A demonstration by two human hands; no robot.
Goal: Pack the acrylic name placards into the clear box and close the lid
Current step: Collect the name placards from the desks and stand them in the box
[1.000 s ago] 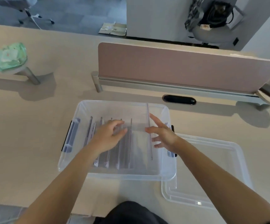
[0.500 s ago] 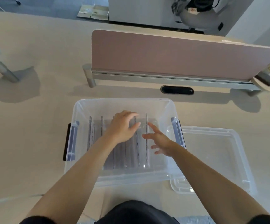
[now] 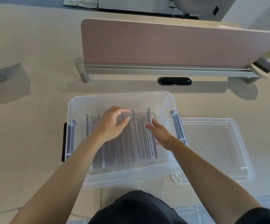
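We see the clear box (image 3: 119, 101) standing open on the beige desk (image 3: 26, 126), with the acrylic name placards (image 3: 131, 143) standing on edge in a row inside it. Our left hand (image 3: 111, 125) rests on top of the middle placards, fingers curled and slightly spread, clamped on nothing. Our right hand (image 3: 159, 133) lies flat against the rightmost placard (image 3: 152, 143), fingers straight and together. The lid (image 3: 215, 149) lies on the desk just beside the box's right wall.
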